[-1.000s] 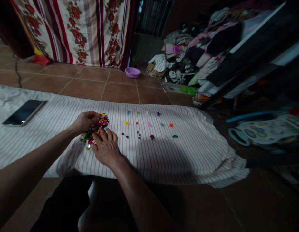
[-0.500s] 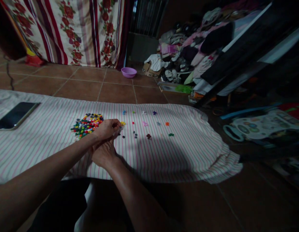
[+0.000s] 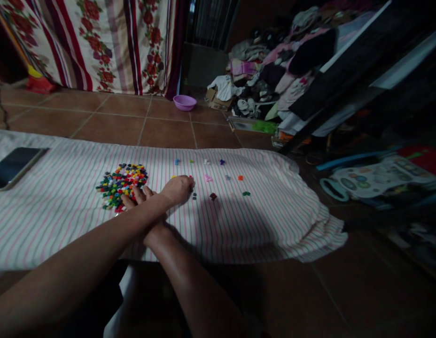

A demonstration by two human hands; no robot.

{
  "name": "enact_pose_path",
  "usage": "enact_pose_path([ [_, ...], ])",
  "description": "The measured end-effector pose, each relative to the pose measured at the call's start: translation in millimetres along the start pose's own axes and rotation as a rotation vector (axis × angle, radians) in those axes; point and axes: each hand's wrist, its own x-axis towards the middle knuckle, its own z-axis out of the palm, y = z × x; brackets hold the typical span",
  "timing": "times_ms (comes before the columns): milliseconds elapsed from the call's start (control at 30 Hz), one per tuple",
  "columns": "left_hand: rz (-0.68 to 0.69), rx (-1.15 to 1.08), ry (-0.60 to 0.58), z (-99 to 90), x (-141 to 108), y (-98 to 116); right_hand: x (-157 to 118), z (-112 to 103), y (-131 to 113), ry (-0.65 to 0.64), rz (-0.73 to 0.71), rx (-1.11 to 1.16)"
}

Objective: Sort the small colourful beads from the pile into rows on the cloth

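Observation:
My left hand [image 3: 177, 189] reaches over my right arm, its fingers closed in a pinch at the middle of the sorted groups. A bit of red shows at its fingertips; whether that piece is gripped or lies on the cloth, I cannot tell. Underneath my left forearm, my right hand [image 3: 138, 197] has its fingers apart on the near edge of a pile of small multicoloured blocks [image 3: 121, 180]. Little groups by colour lie to the right: pink blocks [image 3: 208, 178], brown blocks [image 3: 213, 196], orange blocks [image 3: 240, 178] and dark green blocks [image 3: 246, 193]. Yellow is partly hidden behind my left hand.
A striped cloth [image 3: 274, 225] covers the low surface, with a phone [image 3: 15, 166] at its left. Beyond it are a purple basin [image 3: 184, 103] on the tiled floor and a heap of clothes [image 3: 267, 70]. A toy panel [image 3: 362, 180] stands at the right.
My left hand has moved right, from beside the yellow blocks to the red spot. My right hand has shifted left onto the pile with its fingers spread. The view has moved slightly.

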Motion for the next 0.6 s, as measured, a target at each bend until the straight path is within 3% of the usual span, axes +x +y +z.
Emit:
enact_pose_path([
  [267, 0.043, -0.057, 0.018, 10.2, -2.4, 2.4, 9.1, 27.9, 10.2, 0.067, -0.055, -0.045],
  [400, 0.058, -0.076, 0.054, 15.5, -5.7, 1.4, 10.5, 28.6, 8.7, 0.096, -0.049, -0.029],
  [600, 0.100, -0.128, 0.117, 21.7, -10.4, -1.4, 12.3, 23.9, 5.7, 0.027, -0.015, -0.034],
])
